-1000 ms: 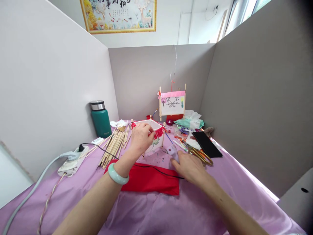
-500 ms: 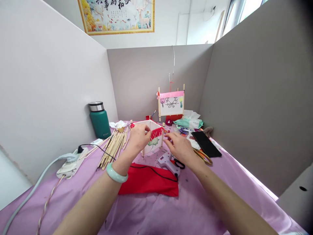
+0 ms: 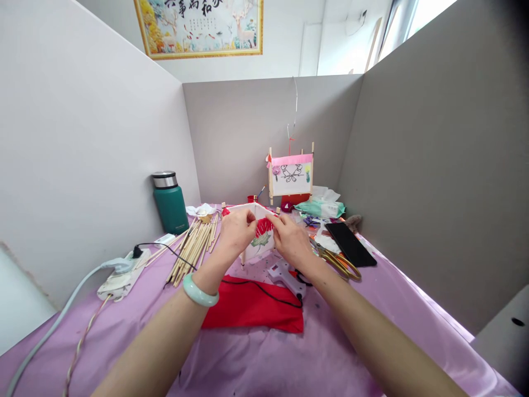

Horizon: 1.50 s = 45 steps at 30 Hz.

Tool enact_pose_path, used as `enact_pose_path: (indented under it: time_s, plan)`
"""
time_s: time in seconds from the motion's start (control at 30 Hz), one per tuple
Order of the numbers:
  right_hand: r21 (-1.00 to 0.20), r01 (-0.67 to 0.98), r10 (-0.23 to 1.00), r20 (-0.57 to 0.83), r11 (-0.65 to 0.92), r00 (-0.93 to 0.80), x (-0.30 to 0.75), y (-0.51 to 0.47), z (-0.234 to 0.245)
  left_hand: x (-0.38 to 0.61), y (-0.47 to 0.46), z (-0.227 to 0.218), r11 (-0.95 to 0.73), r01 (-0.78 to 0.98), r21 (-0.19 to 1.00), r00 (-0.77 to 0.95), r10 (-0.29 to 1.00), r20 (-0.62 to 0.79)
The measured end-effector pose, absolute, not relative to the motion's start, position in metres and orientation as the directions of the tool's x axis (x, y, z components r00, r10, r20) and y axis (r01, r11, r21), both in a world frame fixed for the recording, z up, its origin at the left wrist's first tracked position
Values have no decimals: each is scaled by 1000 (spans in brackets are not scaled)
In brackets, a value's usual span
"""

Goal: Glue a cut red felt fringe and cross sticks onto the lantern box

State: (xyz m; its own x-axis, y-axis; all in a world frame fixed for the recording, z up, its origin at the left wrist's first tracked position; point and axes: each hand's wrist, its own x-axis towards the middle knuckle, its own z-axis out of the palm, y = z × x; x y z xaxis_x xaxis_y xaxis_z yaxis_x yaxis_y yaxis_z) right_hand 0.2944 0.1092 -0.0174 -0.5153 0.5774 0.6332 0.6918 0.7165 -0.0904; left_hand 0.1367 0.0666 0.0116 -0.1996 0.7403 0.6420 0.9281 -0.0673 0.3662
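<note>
Pinching grip, both hands closed: left hand (image 3: 236, 231) and right hand (image 3: 291, 240) meet on the top edge of a paper lantern (image 3: 252, 253), fingers at the red fringe (image 3: 263, 226). Head view: lantern stands on the lilac cloth (image 3: 330, 342), toward the far end. Near it: glue gun (image 3: 283, 277), red fabric (image 3: 252, 309); left, sticks (image 3: 190, 256); right, scissors (image 3: 339, 263). Step, as judged: fixing the fringe. Next move calls for pressing it flat along the edge.

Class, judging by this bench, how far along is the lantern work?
Done: the pink-trimmed butterfly panel stands framed. In hand: left hand and right hand grip the white paper box with red fringe. Left, probably: the loose wooden sticks and glue gun lying nearby.
</note>
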Motion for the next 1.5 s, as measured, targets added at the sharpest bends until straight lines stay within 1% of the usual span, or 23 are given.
enact_pose_path:
  time_s: [0.1,0.2,0.3,0.4,0.47,0.53,0.57,0.63,0.7,0.9,1.3,1.5]
  plan:
    - [-84,688,570,636,721,-520,294,110,-20,138,66,14,-37,929,368,-214,757,617]
    - [-140,711,602,657,689,-454,297,111,-25,138,66,15,-26,930,366,-215,769,602]
    - [-249,724,635,701,643,-323,302,118,-29,138,66,16,-25,930,367,-212,778,591]
    - [-383,666,654,726,640,-211,303,130,-30,138,66,16,-20,926,376,-220,781,584]
    - [-508,599,710,688,620,-151,300,140,-28,138,66,16,-19,927,376,-220,783,582]
    - [-632,531,785,610,565,-109,294,150,-25,139,65,17,-18,929,368,-216,783,583]
    - [-678,505,815,571,535,-97,291,154,-24,139,65,17,-16,931,366,-215,784,582]
    - [-731,472,850,520,494,-84,286,160,-22,139,65,18,-13,931,365,-215,788,577]
    - [-744,458,858,507,486,-87,282,163,-22,138,65,18,-15,930,367,-213,791,573]
    - [-748,423,845,528,511,-88,281,163,-23,139,65,18,-11,932,362,-215,788,576]
    - [-761,425,857,509,490,-77,281,166,-21,140,65,18,-12,940,341,-205,779,593]
    - [-758,425,848,528,495,-47,278,167,-22,140,65,17,-12,939,345,-207,779,592]
